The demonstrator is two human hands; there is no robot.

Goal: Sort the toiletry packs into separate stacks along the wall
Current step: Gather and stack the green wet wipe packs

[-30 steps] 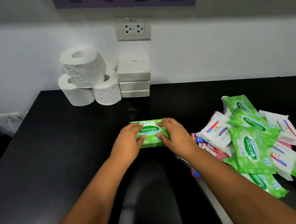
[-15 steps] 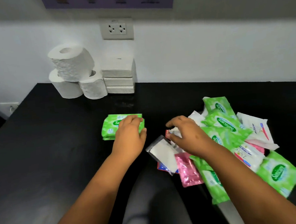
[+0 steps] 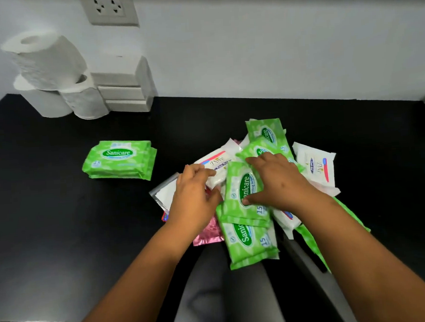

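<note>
- Head view: on the black counter, a jumbled pile of packs lies in front of the person, made up of green Sanicare packs, white Dove packs and a few foil sachets.
- Head view: the right hand lies on top of the pile, thumb and fingers spread across a green Sanicare pack; I judge it is closing on that pack, but a firm pinch cannot be told.
- Head view: the left hand rests at the left edge of the pile with fingers loosely curled, touching a white Dove pack and holding nothing clearly.
- Head view: left of the pile and apart from it lies a small green stack, short of the wall.
- Head view: further left of the pile, against the wall, stand toilet rolls and a stack of white boxes.
- Judgement: to do this well, lift the top green pack straight up so that its neighbours stay put, steady the pile with the left hand, and set the pack squarely on the green stack, edges matched.
- Judgement: the slick wrappers may slide, so grip by the long edges.
</note>
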